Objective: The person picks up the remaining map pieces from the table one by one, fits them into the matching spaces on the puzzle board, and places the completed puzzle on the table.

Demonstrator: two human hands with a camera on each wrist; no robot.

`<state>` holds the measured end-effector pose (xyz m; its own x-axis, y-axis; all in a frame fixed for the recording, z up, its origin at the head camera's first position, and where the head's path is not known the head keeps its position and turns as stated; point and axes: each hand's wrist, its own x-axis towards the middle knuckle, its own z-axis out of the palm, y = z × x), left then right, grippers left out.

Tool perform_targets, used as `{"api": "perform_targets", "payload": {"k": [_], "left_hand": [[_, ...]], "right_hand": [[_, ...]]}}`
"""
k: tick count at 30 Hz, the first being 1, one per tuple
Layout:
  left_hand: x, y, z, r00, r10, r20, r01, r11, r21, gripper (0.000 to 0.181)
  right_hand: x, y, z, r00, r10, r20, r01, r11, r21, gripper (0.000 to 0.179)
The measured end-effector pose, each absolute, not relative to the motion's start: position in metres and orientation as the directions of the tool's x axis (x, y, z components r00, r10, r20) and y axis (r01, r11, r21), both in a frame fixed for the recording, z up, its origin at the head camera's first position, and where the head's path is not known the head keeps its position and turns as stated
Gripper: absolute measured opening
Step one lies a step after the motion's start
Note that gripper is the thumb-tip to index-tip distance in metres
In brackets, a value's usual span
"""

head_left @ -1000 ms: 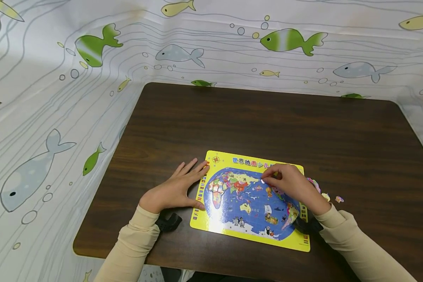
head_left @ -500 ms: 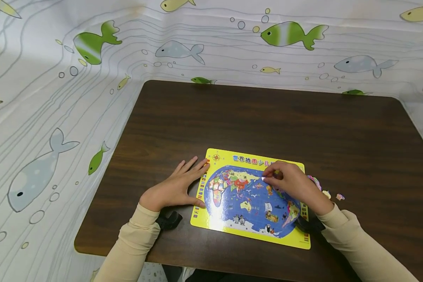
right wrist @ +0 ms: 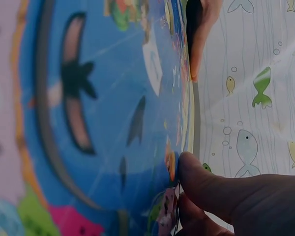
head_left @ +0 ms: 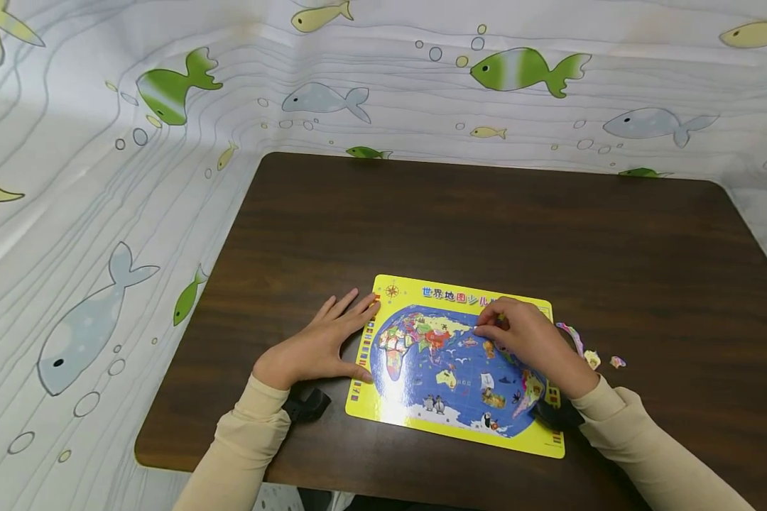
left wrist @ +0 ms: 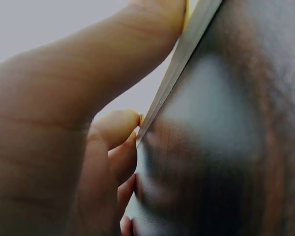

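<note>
A yellow-bordered world map jigsaw board (head_left: 415, 420) lies on the table, with a blue oval map and Chinese characters along its top. My left hand (head_left: 313, 348) is spread, thumb and fingertips resting at the board's left edge. In the left wrist view the thumb (left wrist: 137, 29) and other fingers touch that edge. My right hand (head_left: 527, 337) is over the map's upper right, thumb and fingers pinched together on a small puzzle piece mostly hidden by the fingertips. In the right wrist view the thumb (right wrist: 199, 169) is close over the board surface.
Loose puzzle pieces, one small and colourful (head_left: 617, 362), another pale yellow (head_left: 591, 359), lie right of the board beside the right wrist. The dark wooden table (head_left: 473, 220) extends behind the board. A white fish-patterned sheet (head_left: 415, 99) surrounds its back and left side.
The right fingertips stay at the same part of the map, with a tiny shift; the pale glint at them is now less visible. The left hand has kept its place at the board's edge.
</note>
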<state>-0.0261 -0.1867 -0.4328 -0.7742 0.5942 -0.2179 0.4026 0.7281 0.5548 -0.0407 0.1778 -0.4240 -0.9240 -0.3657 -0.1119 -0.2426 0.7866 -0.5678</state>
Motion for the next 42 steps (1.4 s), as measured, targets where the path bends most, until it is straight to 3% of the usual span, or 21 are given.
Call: {"api": "perform_targets", "payload": {"k": [12, 19, 27, 42], "left_hand": [[-0.0247, -0.1855, -0.4320, -0.776, 0.596, -0.208, 0.402, 0.720, 0.565, 0.120], [-0.0264, -0.1865, -0.4326, -0.776, 0.594, -0.210, 0.403, 0.724, 0.559, 0.120], [-0.0264, -0.1869, -0.4360, -0.773, 0.596, -0.218, 0.400, 0.725, 0.560, 0.120], [-0.0253, -0.1905, -0.4396, -0.768, 0.608, -0.201, 0.416, 0.712, 0.567, 0.119]], "right_hand": [[-0.0429, 0.1849, -0.4169, -0.898, -0.403, -0.173, -0.228, 0.765, -0.602, 0.010], [-0.0432, 0.1848, -0.4187, -0.900, -0.417, -0.123, -0.280, 0.772, -0.571, 0.007], [-0.0426, 0.1796, -0.4207, -0.918, -0.377, -0.122, -0.252, 0.793, -0.554, 0.009], [-0.0435, 0.1825, -0.4235, -0.888, -0.422, -0.184, -0.227, 0.748, -0.623, 0.008]]}}
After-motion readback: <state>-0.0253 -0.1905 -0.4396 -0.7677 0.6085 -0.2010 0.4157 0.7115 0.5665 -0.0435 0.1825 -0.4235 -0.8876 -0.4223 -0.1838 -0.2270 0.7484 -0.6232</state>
